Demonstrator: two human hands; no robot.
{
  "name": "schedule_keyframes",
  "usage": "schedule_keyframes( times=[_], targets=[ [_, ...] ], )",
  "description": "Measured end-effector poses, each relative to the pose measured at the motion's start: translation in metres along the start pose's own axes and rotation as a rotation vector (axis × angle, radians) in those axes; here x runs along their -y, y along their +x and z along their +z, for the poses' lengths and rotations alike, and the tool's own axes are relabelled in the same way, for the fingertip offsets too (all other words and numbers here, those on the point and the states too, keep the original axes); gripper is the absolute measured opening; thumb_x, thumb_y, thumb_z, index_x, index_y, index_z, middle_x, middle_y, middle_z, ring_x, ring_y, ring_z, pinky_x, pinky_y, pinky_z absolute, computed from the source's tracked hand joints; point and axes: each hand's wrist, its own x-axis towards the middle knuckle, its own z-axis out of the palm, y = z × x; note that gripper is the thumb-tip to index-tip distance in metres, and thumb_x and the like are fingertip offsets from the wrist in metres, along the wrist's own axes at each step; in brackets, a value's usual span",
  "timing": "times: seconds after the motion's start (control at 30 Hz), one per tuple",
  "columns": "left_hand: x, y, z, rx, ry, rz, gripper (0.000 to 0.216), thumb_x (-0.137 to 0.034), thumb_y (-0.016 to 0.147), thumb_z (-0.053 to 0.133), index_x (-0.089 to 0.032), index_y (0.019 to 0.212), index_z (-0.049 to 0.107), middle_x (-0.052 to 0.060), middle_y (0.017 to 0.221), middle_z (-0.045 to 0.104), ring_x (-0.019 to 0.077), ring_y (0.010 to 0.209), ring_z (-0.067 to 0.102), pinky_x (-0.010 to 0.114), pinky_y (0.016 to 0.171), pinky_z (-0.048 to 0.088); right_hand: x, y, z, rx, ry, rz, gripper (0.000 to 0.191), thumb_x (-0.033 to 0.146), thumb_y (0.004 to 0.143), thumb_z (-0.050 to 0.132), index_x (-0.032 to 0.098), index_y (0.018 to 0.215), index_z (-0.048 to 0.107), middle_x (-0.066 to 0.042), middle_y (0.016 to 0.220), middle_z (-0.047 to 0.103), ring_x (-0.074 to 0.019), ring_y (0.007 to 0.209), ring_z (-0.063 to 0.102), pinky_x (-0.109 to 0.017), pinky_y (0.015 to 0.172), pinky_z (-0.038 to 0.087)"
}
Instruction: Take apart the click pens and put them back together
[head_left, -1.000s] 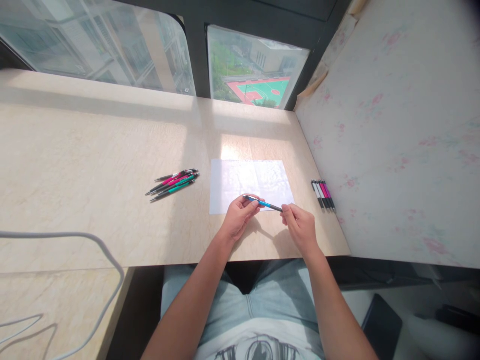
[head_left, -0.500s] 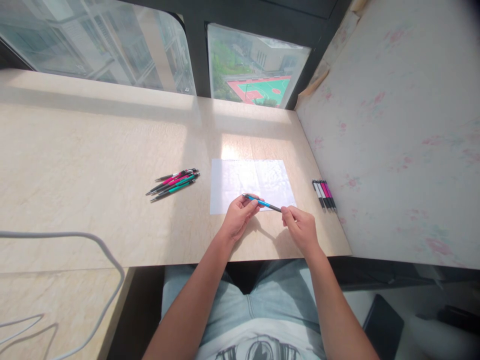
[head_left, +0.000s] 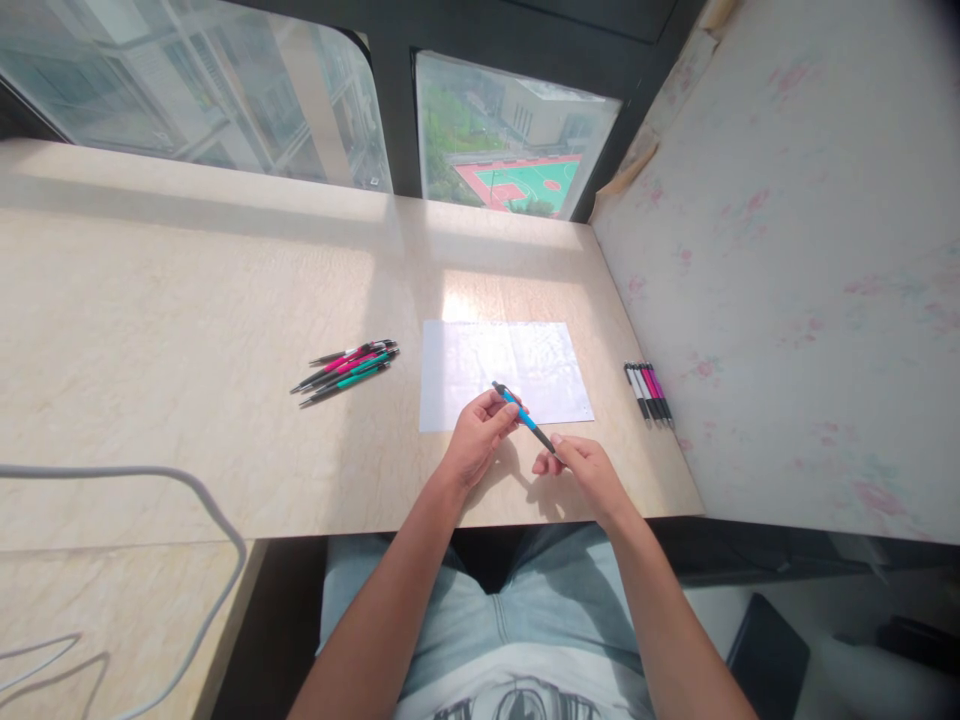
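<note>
- Far left of the hands, runs across the table point(head_left: 187, 300): a thick grey cable point(head_left: 90, 471), bending down toward the lower edge of view; below it, a thinner cable point(head_left: 45, 644) beside a shadow.
- Beyond the hands and to the left: a wide window point(head_left: 187, 90), looking onto tall buildings.
- Well to the left of the left hand: a pile of pens point(head_left: 352, 370), slanting and overlapping, black with pink, green and white parts; too crowded to count surely.
- With the left hand point(head_left: 480, 435), pinches the blue barrel of the pen point(head_left: 527, 420) between thumb and fingers, close to the clip end.
- Just beyond the hands, flat on the table: a sheet of white paper point(head_left: 510, 350), partly covered in view by the left fingers and the clip end; cannot tell whether touching.
- Between the two hands: the pen, slanting from clip end at the left hand down to the dark grip at the right hand.
- Beyond the hands, past the paper: a smaller window point(head_left: 517, 135), showing a green and red court.
- With the right hand point(head_left: 585, 465), pinches the dark lower end between thumb and forefinger, other fingers curled loosely; tip hidden.
- Below the hands, between the forearms: light jeans point(head_left: 562, 590) and a printed shirt point(head_left: 517, 690).
- Right of the right hand, well apart: a neat row of pens point(head_left: 649, 393), white to pink-purple, beside the flowered wall point(head_left: 810, 250).
</note>
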Motion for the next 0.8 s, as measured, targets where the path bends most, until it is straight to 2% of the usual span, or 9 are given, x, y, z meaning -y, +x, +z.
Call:
schedule_keyframes(
  times=[0.07,0.13,0.3,0.37,0.47,0.5,0.57,0.8],
  targets=[
    [0.002,0.0,0.0,0.006,0.033,0.002,0.023,-0.035,0.073,0.082,-0.017,0.082,0.069,0.002,0.083,0.064,0.0129,0.077,0.059,0.026,0.077,0.048,0.004,0.003,-0.001,-0.002,-0.09,-0.053,0.034,0.049,0.091,0.056,0.02,0.085,0.072,-0.007,0.089,0.074,-0.0208,0.081,0.066,-0.032,0.07,0.052],
    [0.003,0.0,-0.001,0.024,0.08,0.007,0.022,-0.034,0.073,0.082,-0.018,0.08,0.068,0.002,0.08,0.062,0.0124,0.074,0.057,0.025,0.073,0.047,0.006,0.008,0.003,-0.033,-0.113,-0.092,0.031,0.046,0.088,0.061,0.022,0.106,0.069,-0.007,0.099,0.073,-0.0205,0.086,0.067,-0.032,0.072,0.053],
    [0.003,-0.001,0.0,0.019,0.127,0.024,0.024,-0.032,0.068,0.085,-0.018,0.078,0.069,0.001,0.078,0.062,0.012,0.072,0.056,0.024,0.068,0.046,0.006,0.016,0.017,-0.02,-0.02,-0.11,0.035,0.04,0.084,0.067,0.022,0.112,0.058,-0.002,0.085,0.067,-0.0156,0.072,0.064,-0.029,0.065,0.053],
    [0.003,-0.001,0.0,0.008,0.132,0.023,0.023,-0.034,0.07,0.084,-0.018,0.079,0.07,0.002,0.078,0.063,0.0121,0.071,0.057,0.024,0.068,0.046,0.008,0.016,0.02,-0.003,0.062,-0.093,0.045,0.039,0.084,0.066,0.024,0.124,0.052,0.001,0.082,0.064,-0.0136,0.065,0.061,-0.027,0.059,0.051],
    [0.003,0.0,0.001,0.001,0.118,0.013,0.024,-0.041,0.077,0.077,-0.018,0.081,0.071,0.003,0.075,0.063,0.0121,0.069,0.056,0.024,0.066,0.046,0.014,0.013,0.015,0.005,0.235,-0.058,0.075,0.038,0.084,0.066,0.028,0.148,0.027,0.003,0.081,0.065,-0.0119,0.056,0.057,-0.024,0.05,0.047],
    [0.002,0.001,0.001,-0.001,0.109,0.007,0.025,-0.042,0.079,0.076,-0.018,0.082,0.071,0.003,0.074,0.063,0.012,0.068,0.056,0.024,0.066,0.047,0.016,0.012,0.012,-0.011,0.279,-0.053,0.082,0.037,0.083,0.066,0.03,0.151,0.021,0.003,0.082,0.066,-0.0116,0.054,0.056,-0.024,0.048,0.046],
    [0.002,0.001,0.001,-0.011,0.095,-0.01,0.026,-0.043,0.079,0.075,-0.018,0.082,0.071,0.004,0.074,0.064,0.0123,0.07,0.057,0.024,0.068,0.048,0.019,0.011,0.006,-0.057,0.331,-0.055,0.085,0.037,0.083,0.067,0.031,0.152,0.018,0.002,0.084,0.067,-0.0114,0.052,0.055,-0.024,0.047,0.043],
    [0.002,0.001,0.001,-0.054,0.057,-0.046,0.025,-0.041,0.079,0.075,-0.018,0.084,0.07,0.005,0.079,0.066,0.0134,0.077,0.06,0.024,0.073,0.05,0.021,0.007,-0.008,-0.23,0.421,-0.074,0.079,0.035,0.079,0.07,0.031,0.148,0.031,0.001,0.081,0.067,-0.0117,0.058,0.056,-0.023,0.051,0.044]
  ],
)
